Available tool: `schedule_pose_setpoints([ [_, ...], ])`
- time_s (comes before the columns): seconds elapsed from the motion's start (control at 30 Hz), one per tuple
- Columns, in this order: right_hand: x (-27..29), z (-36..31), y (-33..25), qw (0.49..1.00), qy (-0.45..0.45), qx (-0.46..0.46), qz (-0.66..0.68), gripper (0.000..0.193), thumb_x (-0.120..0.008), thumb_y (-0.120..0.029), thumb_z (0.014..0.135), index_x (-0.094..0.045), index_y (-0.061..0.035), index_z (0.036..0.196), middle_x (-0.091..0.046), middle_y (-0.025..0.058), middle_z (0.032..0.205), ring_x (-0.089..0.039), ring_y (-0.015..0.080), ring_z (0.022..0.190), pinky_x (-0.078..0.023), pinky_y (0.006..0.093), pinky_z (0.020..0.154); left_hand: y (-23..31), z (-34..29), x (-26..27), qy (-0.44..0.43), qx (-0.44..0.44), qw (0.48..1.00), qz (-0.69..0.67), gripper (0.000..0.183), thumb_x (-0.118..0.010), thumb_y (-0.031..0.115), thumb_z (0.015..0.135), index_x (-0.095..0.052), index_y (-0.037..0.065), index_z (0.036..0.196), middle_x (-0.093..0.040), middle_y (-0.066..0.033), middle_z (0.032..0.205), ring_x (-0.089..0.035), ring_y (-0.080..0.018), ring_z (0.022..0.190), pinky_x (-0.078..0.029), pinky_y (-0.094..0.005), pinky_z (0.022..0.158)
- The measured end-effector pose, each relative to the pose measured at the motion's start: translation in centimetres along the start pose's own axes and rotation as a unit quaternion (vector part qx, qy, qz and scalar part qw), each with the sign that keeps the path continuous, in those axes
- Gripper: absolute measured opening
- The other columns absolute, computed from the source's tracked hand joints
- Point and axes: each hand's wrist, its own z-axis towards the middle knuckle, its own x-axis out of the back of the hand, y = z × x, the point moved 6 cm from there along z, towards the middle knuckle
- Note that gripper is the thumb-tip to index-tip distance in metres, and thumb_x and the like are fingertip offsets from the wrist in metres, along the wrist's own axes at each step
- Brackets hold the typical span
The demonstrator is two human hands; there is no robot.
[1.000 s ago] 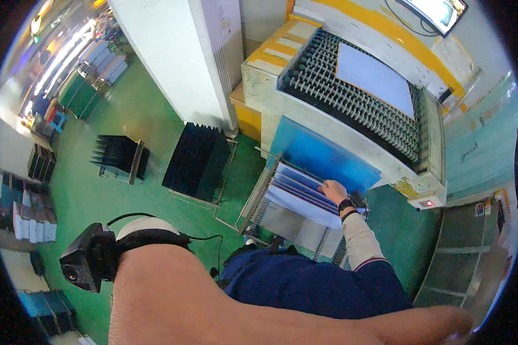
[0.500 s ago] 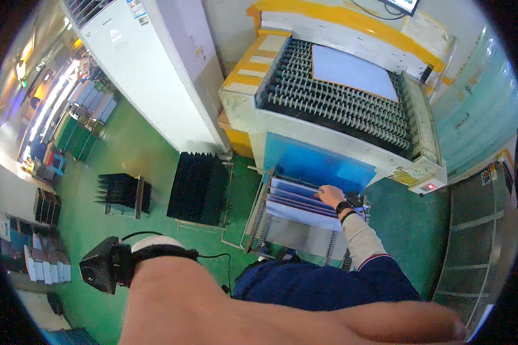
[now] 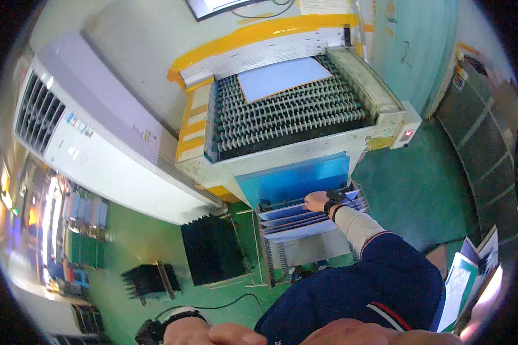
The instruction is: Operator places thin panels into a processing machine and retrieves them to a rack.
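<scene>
My right hand (image 3: 315,201), in a navy sleeve with a pale cuff and a black band and device on the wrist, is closed at the top edge of a thin white-blue panel (image 3: 290,210). That panel stands among several similar ones in a wire rack (image 3: 267,253). A blue translucent sheet (image 3: 293,178) leans upright behind the rack, just beyond the hand. Very close at the lower edge is my left hand (image 3: 236,334), raised near the camera, with a black device (image 3: 149,333) strapped at its wrist. Most of its fingers are cut off by the frame.
Behind the rack is a roller conveyor machine (image 3: 293,123) with a white panel (image 3: 285,79) on its rollers. A tall white air conditioner (image 3: 115,172) stands left. Black slotted racks (image 3: 213,250) sit on the green floor, and flat boards (image 3: 460,282) lean at lower right.
The view has turned, so the machine and rack appear farther left. My right hand has shifted toward the rear panels in the rack. My left hand has dropped lower in the picture.
</scene>
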Motion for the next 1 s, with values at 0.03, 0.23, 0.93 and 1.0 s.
schedule_pose_setpoints([
  [0.03,0.1,-0.1,0.1,1.000,0.001,-0.013,-0.010,0.038,-0.064,-0.044,0.080,-0.072,-0.0076,0.087,-0.069,0.0165,0.086,-0.066,0.0359,0.085,-0.050,0.0486,0.073,0.1,0.0,-0.3,-0.004,0.002,1.000,-0.001,0.026,-0.059,0.028,0.090,-0.067,0.021,0.114,-0.065,-0.0031,0.117,-0.058,-0.0272,0.113,-0.027,-0.0517,0.107],
  [0.23,-0.5,-0.1,1.1,1.000,-0.015,-0.017,-0.018,0.037,-0.063,-0.042,0.082,-0.071,-0.0074,0.089,-0.069,0.0164,0.087,-0.066,0.0353,0.084,-0.051,0.0479,0.073,-2.2,0.9,-1.6,-0.015,-0.011,0.999,-0.040,0.025,-0.059,0.028,0.090,-0.068,0.020,0.112,-0.067,-0.0029,0.111,-0.060,-0.0270,0.110,-0.028,-0.0521,0.108],
  [0.93,0.1,-0.6,1.0,0.999,0.000,-0.024,-0.024,0.034,-0.063,-0.045,0.083,-0.070,-0.0121,0.086,-0.069,0.0119,0.083,-0.065,0.0345,0.084,-0.047,0.0492,0.070,-3.8,0.0,-2.5,0.063,0.039,0.996,-0.045,0.025,-0.058,0.034,0.090,-0.068,0.016,0.104,-0.069,-0.0038,0.098,-0.062,-0.0263,0.100,-0.032,-0.0533,0.104],
  [1.0,-0.3,-0.3,1.1,0.999,0.000,-0.027,-0.036,0.033,-0.062,-0.043,0.084,-0.070,-0.0115,0.086,-0.068,0.0121,0.082,-0.065,0.0349,0.083,-0.047,0.0496,0.069,-3.9,0.0,-2.4,0.055,0.042,0.997,-0.040,0.025,-0.058,0.034,0.090,-0.068,0.016,0.104,-0.069,-0.0036,0.099,-0.062,-0.0262,0.101,-0.032,-0.0533,0.105],
])
